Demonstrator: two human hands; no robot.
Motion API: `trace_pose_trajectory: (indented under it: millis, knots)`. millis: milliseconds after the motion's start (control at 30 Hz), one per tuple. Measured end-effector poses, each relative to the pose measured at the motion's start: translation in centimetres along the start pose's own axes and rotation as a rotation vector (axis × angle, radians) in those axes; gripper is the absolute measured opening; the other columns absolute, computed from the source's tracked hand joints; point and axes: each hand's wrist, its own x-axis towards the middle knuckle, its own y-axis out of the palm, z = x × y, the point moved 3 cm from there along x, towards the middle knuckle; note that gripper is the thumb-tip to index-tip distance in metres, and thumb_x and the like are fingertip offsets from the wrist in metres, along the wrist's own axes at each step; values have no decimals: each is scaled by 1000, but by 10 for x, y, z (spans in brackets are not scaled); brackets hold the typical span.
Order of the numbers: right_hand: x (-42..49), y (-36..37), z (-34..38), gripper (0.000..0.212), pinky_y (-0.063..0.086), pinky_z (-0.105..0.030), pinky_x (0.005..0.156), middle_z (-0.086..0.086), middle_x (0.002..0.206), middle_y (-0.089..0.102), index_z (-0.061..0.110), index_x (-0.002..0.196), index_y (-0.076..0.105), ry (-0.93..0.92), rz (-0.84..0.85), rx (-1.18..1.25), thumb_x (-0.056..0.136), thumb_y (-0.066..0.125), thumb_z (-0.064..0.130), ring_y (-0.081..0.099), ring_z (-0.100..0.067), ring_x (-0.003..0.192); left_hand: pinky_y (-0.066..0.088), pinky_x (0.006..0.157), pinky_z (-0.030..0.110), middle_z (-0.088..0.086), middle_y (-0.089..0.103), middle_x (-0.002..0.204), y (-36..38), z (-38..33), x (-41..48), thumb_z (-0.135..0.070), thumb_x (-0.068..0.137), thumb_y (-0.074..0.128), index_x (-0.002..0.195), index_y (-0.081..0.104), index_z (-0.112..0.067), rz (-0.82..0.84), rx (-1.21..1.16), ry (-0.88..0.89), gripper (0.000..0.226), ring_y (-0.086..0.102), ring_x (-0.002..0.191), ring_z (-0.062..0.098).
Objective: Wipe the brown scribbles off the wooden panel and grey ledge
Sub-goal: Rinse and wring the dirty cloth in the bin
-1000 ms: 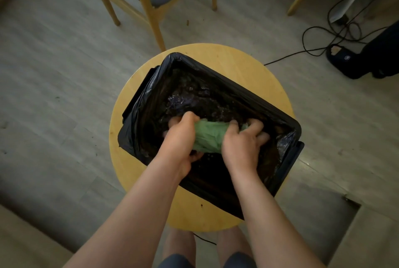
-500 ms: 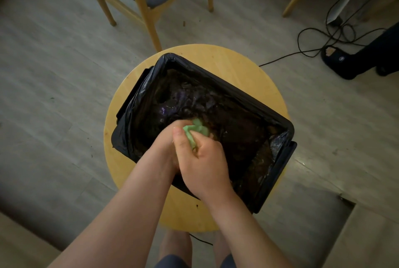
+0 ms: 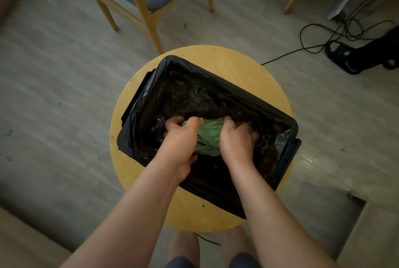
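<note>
The cloth (image 3: 208, 138) is held inside the black-lined tub (image 3: 216, 73) on the counter (image 3: 237, 60), with the fingers (image 3: 174, 121) of left hand (image 3: 181, 140) and right hand (image 3: 235, 140) clamped on it. Judged soft, limp, likely wet; best taken at both ends.

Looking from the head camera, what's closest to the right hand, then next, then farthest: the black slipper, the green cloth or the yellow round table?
1. The green cloth: gripped by the right hand, on its left side.
2. The yellow round table: lower down, beneath the hand.
3. The black slipper: on the floor, far off to the upper right.
</note>
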Motion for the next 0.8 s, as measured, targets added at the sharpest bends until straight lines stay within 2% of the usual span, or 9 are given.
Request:
trace_pose_trajectory:
  millis: [67,133,267,367,433,533,600,733,800]
  knots:
    - [-10,10,2,60,40,-35,96,-19,152,32,5,151,38,-3,86,-7,107,39,47,41,-37,132,60,83,51,8,61,125,0,1,4,-45,89,65,133,45,-31,-40,-33,-56,50,65,106,31]
    - [-21,18,3,53,50,-38,97,-16,142,46,10,145,47,-119,152,-87,107,39,46,54,-34,123,58,86,56,10,70,117,4,4,7,-40,98,60,132,57,-22,36,-104,-162,39,67,104,34]
    - [-45,15,8,37,57,-39,78,3,92,70,21,101,67,-280,200,-39,105,45,50,67,-15,86,58,65,33,7,78,84,8,2,4,-30,101,61,102,74,-8,139,-255,-204,25,76,75,22]
    - [-78,7,21,48,52,-39,56,2,60,62,19,67,60,-510,177,-7,105,49,47,61,-11,57,48,43,20,5,56,58,0,-4,9,-15,102,55,74,57,-10,189,-157,-185,29,58,42,14]
    - [-89,6,24,56,43,-36,48,5,49,51,21,54,48,-587,148,27,106,47,42,54,-14,48,45,39,18,5,49,64,-4,-3,14,-7,104,48,81,55,-5,146,-37,-103,24,53,39,10]
    - [-80,11,22,56,41,-35,47,7,46,49,27,50,42,-622,64,33,104,41,42,53,-14,46,45,39,15,-2,55,60,-5,1,12,-12,109,40,83,54,-6,167,19,-16,30,54,41,0]
    - [-72,15,22,54,46,-35,49,6,51,55,25,55,52,-651,-10,-44,103,35,43,57,-13,49,48,43,16,-2,56,65,-7,1,7,-15,110,39,78,50,-15,187,48,9,34,57,50,4]
    - [-44,21,15,66,51,-36,51,-2,61,65,15,70,69,-621,-142,-253,104,21,46,64,-24,55,60,82,38,20,73,97,-2,-4,-1,0,103,46,102,72,3,234,-93,-2,26,72,89,31]
    - [-20,16,10,61,52,-37,54,-6,73,70,15,78,70,-532,-180,-302,107,25,45,68,-30,66,59,95,45,24,75,110,0,-6,-6,6,101,41,116,71,5,255,-154,16,34,73,105,35]
